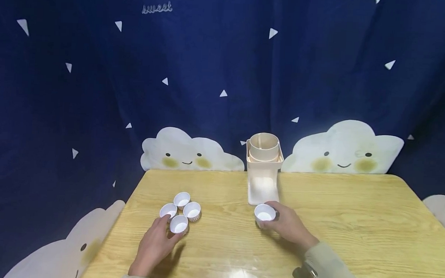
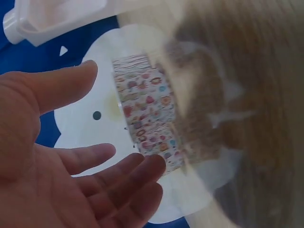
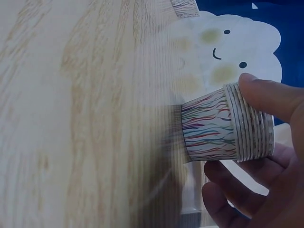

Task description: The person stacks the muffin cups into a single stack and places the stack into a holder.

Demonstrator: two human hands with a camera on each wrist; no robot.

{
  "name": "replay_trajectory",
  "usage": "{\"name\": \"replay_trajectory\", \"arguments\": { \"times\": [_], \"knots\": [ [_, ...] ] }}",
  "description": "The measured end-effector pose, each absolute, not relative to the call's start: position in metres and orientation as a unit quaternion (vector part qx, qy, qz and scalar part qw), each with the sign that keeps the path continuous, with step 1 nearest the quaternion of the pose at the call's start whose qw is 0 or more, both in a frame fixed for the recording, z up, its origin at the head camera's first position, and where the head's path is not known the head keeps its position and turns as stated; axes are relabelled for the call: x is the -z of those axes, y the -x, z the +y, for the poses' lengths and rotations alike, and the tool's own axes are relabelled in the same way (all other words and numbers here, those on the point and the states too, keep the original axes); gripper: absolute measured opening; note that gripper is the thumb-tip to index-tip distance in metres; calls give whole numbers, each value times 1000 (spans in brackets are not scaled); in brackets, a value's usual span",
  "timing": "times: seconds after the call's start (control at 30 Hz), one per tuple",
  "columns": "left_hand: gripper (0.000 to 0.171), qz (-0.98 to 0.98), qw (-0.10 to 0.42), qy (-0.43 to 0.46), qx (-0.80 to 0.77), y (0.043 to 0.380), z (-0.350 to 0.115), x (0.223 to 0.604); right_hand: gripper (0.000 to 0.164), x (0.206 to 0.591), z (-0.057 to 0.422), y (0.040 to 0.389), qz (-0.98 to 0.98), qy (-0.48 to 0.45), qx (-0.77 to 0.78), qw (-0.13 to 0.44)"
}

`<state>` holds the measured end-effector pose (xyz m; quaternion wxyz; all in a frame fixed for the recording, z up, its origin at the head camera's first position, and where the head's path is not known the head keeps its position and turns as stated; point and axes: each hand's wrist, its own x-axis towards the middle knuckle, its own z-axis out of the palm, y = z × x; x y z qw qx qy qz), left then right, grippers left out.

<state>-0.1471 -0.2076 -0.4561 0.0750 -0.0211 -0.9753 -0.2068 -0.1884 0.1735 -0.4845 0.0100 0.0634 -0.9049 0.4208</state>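
Observation:
Near the front of the pale base of a beige holder [image 1: 263, 191], my right hand [image 1: 288, 227] grips a stack of nested paper baking cups [image 1: 265, 213]. Coloured wavy stripes run up the outermost cup, and several rims sit tightly together [image 3: 209, 126]. On the left, my left hand [image 1: 154, 244] reaches around the nearest paper cup [image 1: 179, 224] with thumb and fingers spread. A gap shows between its fingers and the patterned cups [image 2: 147, 95] in the left wrist view. Three more cups stand close behind: a left one [image 1: 168, 210], a back one [image 1: 181, 199] and a right one [image 1: 192, 210].
Upright at the table's back edge, the beige holder has a round tube [image 1: 264, 147] on top. The wooden table [image 1: 218, 226] ends against a dark blue curtain [image 1: 211, 64] with white clouds. A dark round object [image 1: 301, 275] is by the right sleeve.

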Motion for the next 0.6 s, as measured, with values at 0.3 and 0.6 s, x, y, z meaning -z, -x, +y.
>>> {"name": "replay_trajectory", "arguments": {
  "times": [0.3,0.6],
  "knots": [
    [73,-976,55,-10,211,161,-201,463,61,485,178,187,-911,-63,-407,25],
    [46,-976,61,-7,207,167,-205,469,60,478,173,187,-904,-73,-422,12]
  ]
}}
